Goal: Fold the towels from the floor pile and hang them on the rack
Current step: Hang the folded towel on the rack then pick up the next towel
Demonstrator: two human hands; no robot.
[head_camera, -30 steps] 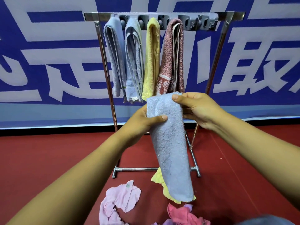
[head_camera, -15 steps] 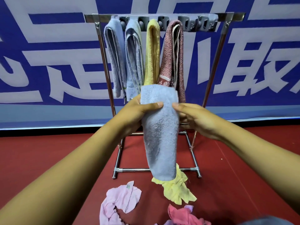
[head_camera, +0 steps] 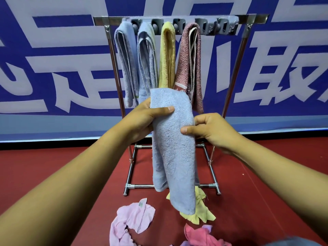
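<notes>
On the rack [head_camera: 179,19], four folded towels already hang: two blue, one yellow, one maroon [head_camera: 189,64]. Free clips remain to their right. Your left hand [head_camera: 147,118] grips the folded blue towel [head_camera: 173,148] near its top, your right hand [head_camera: 209,130] pinches its right edge; it hangs in front of the rack, not yet hung. Floor pile left: pink [head_camera: 131,219], yellow [head_camera: 200,210], red [head_camera: 200,235] cloths. Judging by that, roughly halfway.
</notes>
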